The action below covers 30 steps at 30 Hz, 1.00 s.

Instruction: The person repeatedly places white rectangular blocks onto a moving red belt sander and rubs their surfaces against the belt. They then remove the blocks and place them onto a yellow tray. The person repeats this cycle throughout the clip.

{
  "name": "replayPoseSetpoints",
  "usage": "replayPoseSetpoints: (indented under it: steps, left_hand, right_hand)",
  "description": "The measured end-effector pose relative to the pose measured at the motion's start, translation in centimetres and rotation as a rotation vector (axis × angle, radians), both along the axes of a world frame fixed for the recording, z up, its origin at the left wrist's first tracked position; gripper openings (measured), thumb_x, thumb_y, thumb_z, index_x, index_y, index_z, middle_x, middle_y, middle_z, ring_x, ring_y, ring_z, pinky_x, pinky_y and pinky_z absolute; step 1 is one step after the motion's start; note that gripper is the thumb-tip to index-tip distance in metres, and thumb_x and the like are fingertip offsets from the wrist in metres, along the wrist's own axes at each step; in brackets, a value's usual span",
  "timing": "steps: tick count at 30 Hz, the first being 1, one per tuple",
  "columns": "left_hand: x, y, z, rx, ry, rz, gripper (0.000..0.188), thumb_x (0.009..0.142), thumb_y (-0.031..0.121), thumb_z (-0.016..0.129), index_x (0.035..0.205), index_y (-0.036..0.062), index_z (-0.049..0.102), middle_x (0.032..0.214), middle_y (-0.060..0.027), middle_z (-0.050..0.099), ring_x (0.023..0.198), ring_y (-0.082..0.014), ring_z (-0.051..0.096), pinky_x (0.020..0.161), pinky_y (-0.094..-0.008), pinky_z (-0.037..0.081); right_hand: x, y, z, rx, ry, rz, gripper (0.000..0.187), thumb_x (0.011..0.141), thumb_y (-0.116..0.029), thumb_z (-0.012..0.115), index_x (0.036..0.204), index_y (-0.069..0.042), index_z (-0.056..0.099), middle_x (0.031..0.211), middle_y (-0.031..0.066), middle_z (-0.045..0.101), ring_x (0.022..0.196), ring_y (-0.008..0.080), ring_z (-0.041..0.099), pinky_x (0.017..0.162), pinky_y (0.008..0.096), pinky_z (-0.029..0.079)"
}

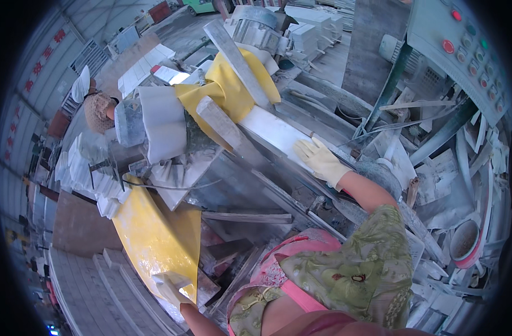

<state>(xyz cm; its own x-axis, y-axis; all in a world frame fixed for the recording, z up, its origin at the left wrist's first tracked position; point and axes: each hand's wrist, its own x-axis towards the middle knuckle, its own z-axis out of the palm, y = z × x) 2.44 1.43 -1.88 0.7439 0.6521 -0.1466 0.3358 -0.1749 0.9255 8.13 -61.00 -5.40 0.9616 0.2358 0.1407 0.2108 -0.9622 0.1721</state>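
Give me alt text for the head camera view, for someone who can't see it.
A person's gloved right hand lies on a long white slab partly covered by a yellow sheet. The left hand is near the bottom of a second yellow sheet, lower left; a button panel shows at upper right.

The gloved right hand (318, 160) rests on a white slab (271, 130), whose left end meets a yellow flap (229, 84). The gloved left hand (171, 287) is at the lower edge of a yellow sheet (155, 238).
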Motion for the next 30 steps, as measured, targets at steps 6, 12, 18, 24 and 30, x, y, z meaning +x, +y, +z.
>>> replayPoseSetpoints:
  steps: [6,12,18,24,30]
  left_hand:
    - [-0.1,0.8,-0.8,0.016,0.03,-0.001,0.063,0.099,0.035,0.061,0.15,0.0013,0.046,0.137,-0.0123,0.058,0.125,-0.0253,0.056,0.112,-0.0391,0.04]
    - [0.5,2.1,-0.2,0.055,0.131,-0.083,0.063,0.098,0.037,0.064,0.145,-0.0021,0.048,0.128,-0.0159,0.063,0.111,-0.0254,0.064,0.092,-0.037,0.049]
    - [-1.5,3.6,1.0,-0.151,0.153,-0.338,0.053,0.096,0.044,0.069,0.125,0.0029,0.053,0.099,-0.0115,0.068,0.067,-0.0201,0.069,0.048,-0.0272,0.052]
    - [-2.9,4.7,0.2,-0.099,0.014,-0.268,0.038,0.104,0.031,0.054,0.123,-0.0004,0.049,0.094,-0.0138,0.067,0.055,-0.0196,0.064,0.042,-0.0265,0.045]
    - [-2.9,6.1,0.8,-0.057,0.057,-0.319,0.041,0.106,0.039,0.052,0.119,-0.0007,0.052,0.092,-0.0133,0.066,0.055,-0.0201,0.064,0.041,-0.028,0.045]
  right_hand:
    - [1.9,1.1,-0.8,-0.042,-0.047,-0.08,0.064,0.091,-0.01,0.053,0.153,-0.001,0.039,0.16,0.0173,0.04,0.151,0.0301,0.035,0.126,0.0497,0.025]
    - [2.3,0.9,0.9,0.042,-0.001,-0.071,0.057,0.091,-0.013,0.054,0.146,0.0,0.046,0.152,0.0178,0.048,0.146,0.0326,0.042,0.119,0.0484,0.035]
    - [4.4,4.0,6.0,0.474,0.2,-0.397,0.04,0.09,-0.04,0.068,0.115,-0.009,0.07,0.11,0.0193,0.073,0.103,0.0376,0.07,0.09,0.0455,0.055]
    - [4.0,20.9,6.6,1.486,0.536,-0.063,0.037,0.093,-0.042,0.069,0.088,-0.006,0.071,0.073,0.0003,0.065,0.062,0.0107,0.058,0.059,0.0338,0.046]
    - [0.3,43.7,5.0,1.922,0.895,0.238,0.021,0.103,-0.031,0.062,0.099,-0.011,0.067,0.07,-0.0071,0.056,0.063,0.002,0.049,0.054,0.0256,0.038]
